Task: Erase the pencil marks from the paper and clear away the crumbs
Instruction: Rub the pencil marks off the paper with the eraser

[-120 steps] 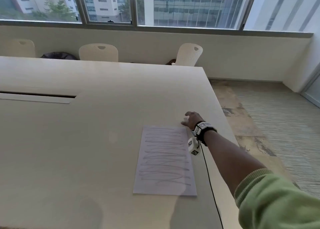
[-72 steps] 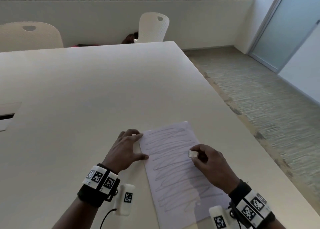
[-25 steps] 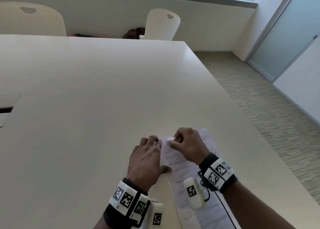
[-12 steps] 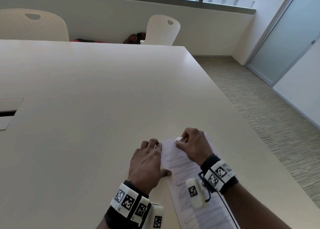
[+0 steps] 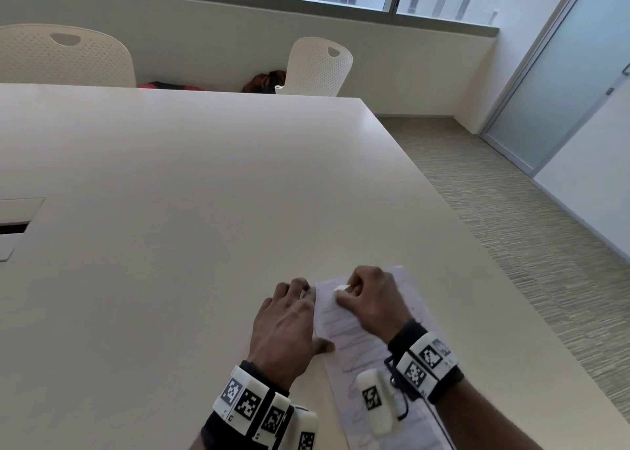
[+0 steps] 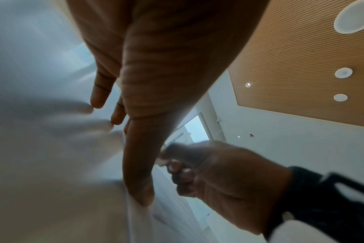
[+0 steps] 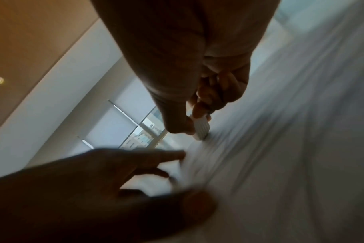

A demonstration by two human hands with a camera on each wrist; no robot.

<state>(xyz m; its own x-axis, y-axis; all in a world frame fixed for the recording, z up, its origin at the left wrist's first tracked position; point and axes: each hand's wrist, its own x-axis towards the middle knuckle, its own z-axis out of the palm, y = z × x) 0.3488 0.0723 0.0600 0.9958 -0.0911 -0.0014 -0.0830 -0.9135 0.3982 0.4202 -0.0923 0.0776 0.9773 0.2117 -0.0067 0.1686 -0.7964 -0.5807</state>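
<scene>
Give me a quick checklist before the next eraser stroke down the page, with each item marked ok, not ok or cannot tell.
1. Eraser pinched in the right hand: ok.
2. Eraser tip down on the paper: ok.
3. Left hand flat, pressing the paper's left edge: ok.
4. Pencil marks remain below the eraser: ok, work left.
5. Paper fully on the table: ok.
6. Crumbs on the sheet: cannot tell, too small to see.
</scene>
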